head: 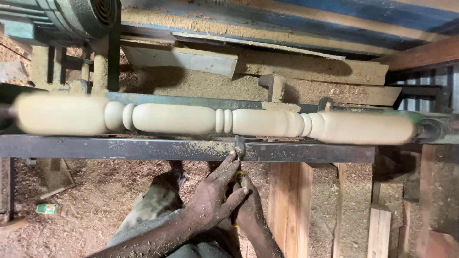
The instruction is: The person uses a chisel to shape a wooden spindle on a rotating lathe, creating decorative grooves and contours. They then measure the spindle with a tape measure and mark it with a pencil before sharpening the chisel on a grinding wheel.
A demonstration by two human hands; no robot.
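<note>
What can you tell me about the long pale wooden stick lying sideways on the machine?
The wooden spindle is long, pale and cream-coloured, and lies level across the lathe. Its ends are thick and plain; the middle has rounded swellings, with narrow rings and grooves between. Its edges look blurred, so it seems to be spinning. Each end meets a metal part of the machine. The dark metal rail runs just below it. The hands do not touch it.

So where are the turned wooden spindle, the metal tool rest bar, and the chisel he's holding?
Turned wooden spindle [172, 118]: head view, on its long smooth middle bulge.
Metal tool rest bar [119, 149]: head view, bare front face.
Chisel [239, 145]: head view, metal tip above the fingers.
</note>
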